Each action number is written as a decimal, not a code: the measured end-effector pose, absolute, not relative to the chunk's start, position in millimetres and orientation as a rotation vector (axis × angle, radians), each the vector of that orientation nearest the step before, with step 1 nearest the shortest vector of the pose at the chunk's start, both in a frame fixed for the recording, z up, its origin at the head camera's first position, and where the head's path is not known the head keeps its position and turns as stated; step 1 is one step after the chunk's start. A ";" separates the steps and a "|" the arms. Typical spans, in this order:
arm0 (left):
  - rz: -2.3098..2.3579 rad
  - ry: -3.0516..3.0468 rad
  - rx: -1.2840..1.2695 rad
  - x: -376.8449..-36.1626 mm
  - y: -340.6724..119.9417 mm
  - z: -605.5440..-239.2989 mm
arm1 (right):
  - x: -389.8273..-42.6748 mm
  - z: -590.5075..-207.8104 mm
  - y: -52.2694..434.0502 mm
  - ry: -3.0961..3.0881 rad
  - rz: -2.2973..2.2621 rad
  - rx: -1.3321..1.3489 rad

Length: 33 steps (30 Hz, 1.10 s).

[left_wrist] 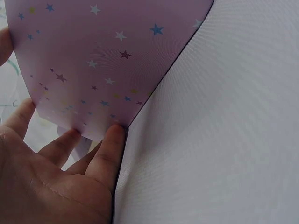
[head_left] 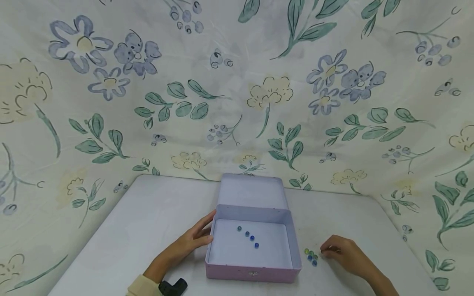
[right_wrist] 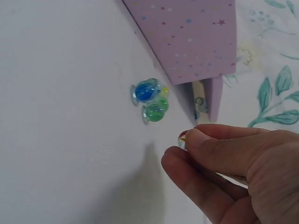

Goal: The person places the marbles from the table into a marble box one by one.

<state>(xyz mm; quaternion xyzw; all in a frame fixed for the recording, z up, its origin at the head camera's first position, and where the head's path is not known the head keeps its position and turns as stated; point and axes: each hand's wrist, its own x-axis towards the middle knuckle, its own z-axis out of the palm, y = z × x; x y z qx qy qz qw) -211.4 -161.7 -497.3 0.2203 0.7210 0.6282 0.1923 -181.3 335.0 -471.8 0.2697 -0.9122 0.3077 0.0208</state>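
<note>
A pink tin box (head_left: 229,271) with printed stars stands with its lid (head_left: 252,191) tipped back. Inside it lie several blue and blue-green marbles (head_left: 252,238) in a loose diagonal row. My left hand (head_left: 190,239) rests against the box's left wall, fingers spread and fingertips on it, as the starry side (left_wrist: 107,56) in the left wrist view shows. To the right of the box, my right hand (head_left: 346,253) pinches a clear marble (right_wrist: 182,140) with red and yellow inside between thumb and fingers. Close by sits a cluster of green and blue marbles (right_wrist: 155,112).
A white table (head_left: 155,213) carries the box and the marble cluster. Behind and at both sides rises a white cloth (head_left: 237,115) printed with flowers and leaves. A black strap device (head_left: 173,287) sits at the left wrist.
</note>
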 end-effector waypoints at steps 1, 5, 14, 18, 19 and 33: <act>1.763 2.025 0.618 -211.5 -161.6 -497.1 | -181.8 -470.1 335.5 -2.815 0.971 0.849; 1.765 2.028 0.625 -211.7 -161.2 -496.8 | -184.8 -462.7 336.7 -2.761 1.033 0.903; 1.763 2.028 0.610 -210.9 -160.4 -498.7 | -194.0 -445.3 328.3 -2.730 1.023 0.951; 1.765 2.025 0.602 -210.7 -159.7 -498.6 | -200.1 -437.7 318.2 -2.713 0.988 0.987; 1.765 2.025 0.600 -210.8 -159.6 -498.7 | -202.0 -436.2 315.5 -2.707 0.977 0.993; 1.765 2.025 0.602 -213.6 -159.1 -498.2 | -222.2 -409.6 273.3 -2.627 0.982 1.192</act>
